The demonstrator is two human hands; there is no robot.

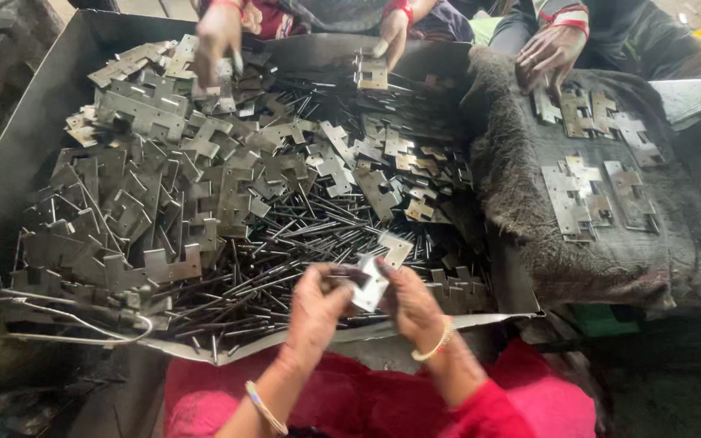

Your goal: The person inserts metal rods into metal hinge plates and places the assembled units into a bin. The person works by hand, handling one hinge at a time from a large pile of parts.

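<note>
A metal workshop — a tray (10, 162) heaped with hinge plates (164, 186) and pins (285, 243)

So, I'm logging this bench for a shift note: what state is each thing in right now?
Left hand: closed on the hinge piece, from its left.
Right hand: closed on the hinge piece, from its right.
Hinge piece: lifted above the tray, held between both hands.
Metal tray: heaped with loose hinge leaves and pins.
Dark cloth: spread flat, hinges laid on it.
Co-workers' hands: reaching into the tray and onto the cloth.
</note>
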